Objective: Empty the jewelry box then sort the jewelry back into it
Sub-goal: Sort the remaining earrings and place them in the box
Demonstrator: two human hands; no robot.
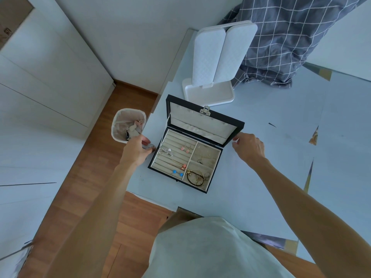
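One black rectangular jewelry box sits open on the pale table, its padded lining holding three pink earrings and two blue beads. Left hand curls beside its left wall; right hand pinches the lid corner.

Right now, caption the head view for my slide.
Open jewelry box still full on the desk, left hand and right hand at its sides.

Pale table top, wooden floor to its left, white cupboard doors, lined bin — checked grey cloth at the far edge, even daylight.
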